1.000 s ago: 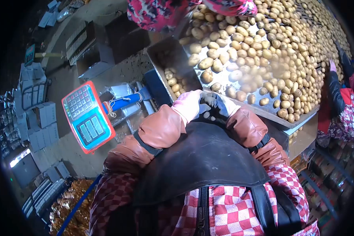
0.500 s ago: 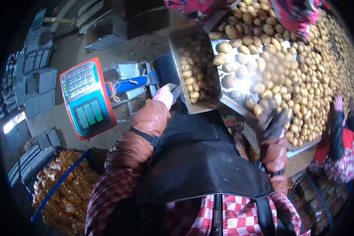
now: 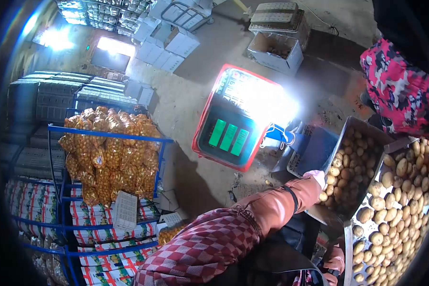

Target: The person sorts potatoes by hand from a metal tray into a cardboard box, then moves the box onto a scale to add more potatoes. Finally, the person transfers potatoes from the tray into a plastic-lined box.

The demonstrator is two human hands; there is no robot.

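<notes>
The pink-gloved end of my left hand (image 3: 315, 177) is at the near left edge of a cardboard box (image 3: 370, 128) partly filled with potatoes (image 3: 346, 159). Its fingers are hidden at the box edge. A red-rimmed scale display (image 3: 229, 133) stands left of the box, its keypad washed out by glare. A blue arm (image 3: 277, 135) with string around it joins the display. Of my right arm only the brown sleeve shows, low beside the sorting table; the right hand itself is out of sight.
Potatoes spread over a sorting table (image 3: 349, 252) at the right. Another person (image 3: 400, 88) in pink camouflage stands beyond the box. Bagged potatoes (image 3: 112, 155) fill a blue-framed rack at the left. Cartons (image 3: 169, 45) and an open box (image 3: 276, 50) stand farther back.
The view has swung left, so scale, box and table appear farther right. My left hand remains by the box. My right hand, earlier over the table's near edge in a dark glove, has gone from sight.
</notes>
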